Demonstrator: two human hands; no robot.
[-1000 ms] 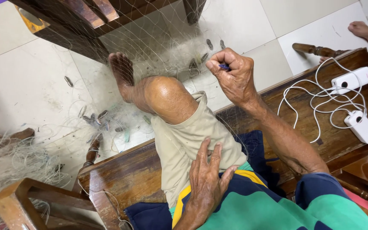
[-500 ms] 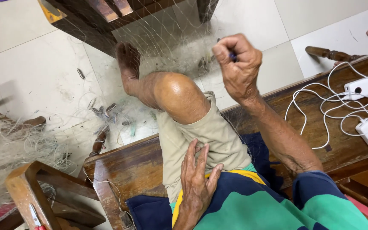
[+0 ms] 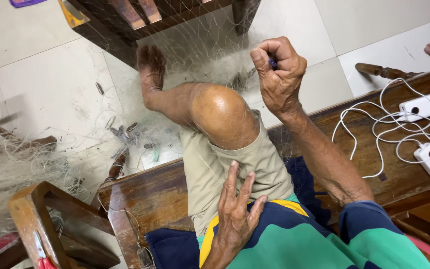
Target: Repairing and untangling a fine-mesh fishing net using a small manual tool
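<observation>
The right hand (image 3: 279, 74) is curled into a tight fist, held up above the bent knee (image 3: 222, 117). It pinches a small dark blue tool (image 3: 273, 63) between thumb and first finger. Only a tiny tip of the tool peeks out, so I cannot tell which way its long side points. Thin pale threads of a fishing net (image 3: 210, 50) run from the fist down and away toward the foot (image 3: 150, 62) and the floor. The net is very fine, almost see-through, whitish, with little dark weights (image 3: 125, 130) lying in it on the floor tiles. More of the net sits in a messy heap (image 3: 11, 169) far off to the side, well apart from the fist.

The left hand (image 3: 237, 214) lies flat and open below the fist, fingers spread, resting on the tan shorts (image 3: 210, 169) at the thigh. It holds nothing.

On the wooden bench (image 3: 155, 194), off to the other side of the fist, sit two white chargers (image 3: 424, 105) with tangled white cords.
</observation>
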